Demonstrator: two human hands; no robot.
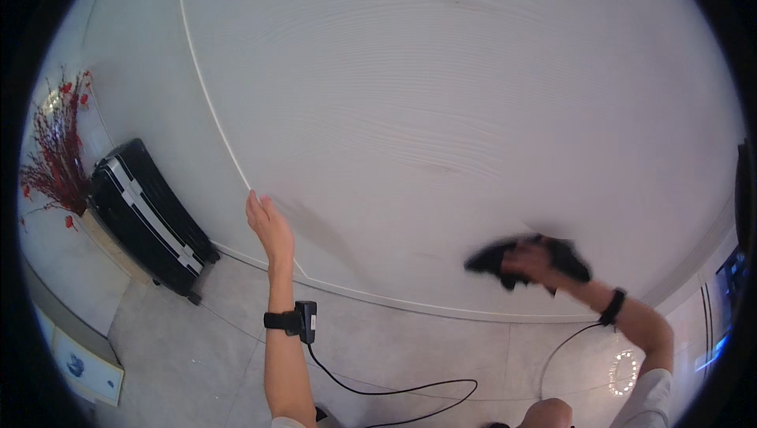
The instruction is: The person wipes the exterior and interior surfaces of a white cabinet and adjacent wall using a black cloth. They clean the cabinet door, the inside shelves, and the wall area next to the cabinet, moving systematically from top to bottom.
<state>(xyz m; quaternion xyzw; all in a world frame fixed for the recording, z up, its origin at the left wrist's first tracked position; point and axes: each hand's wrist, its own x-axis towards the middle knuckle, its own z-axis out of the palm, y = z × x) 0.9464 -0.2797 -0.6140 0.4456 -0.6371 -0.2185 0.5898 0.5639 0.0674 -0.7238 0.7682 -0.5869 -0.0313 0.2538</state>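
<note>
A pale, faintly textured wall panel fills most of the view. My left hand is raised at the panel's light vertical seam, its fingers extended and nothing in it. Lower right, my right hand is blurred and holds a black cloth against or just in front of the panel; whether it touches cannot be told. Faint smudges show on the panel. Each forearm wears a black strap; a small black device with a cable sits at the left one.
At left, a black suitcase with a silver frame stands by the wall, beside red decorative branches. A framed picture is at lower left. Black cables hang over the grey tiled floor. A screen glows at the right edge.
</note>
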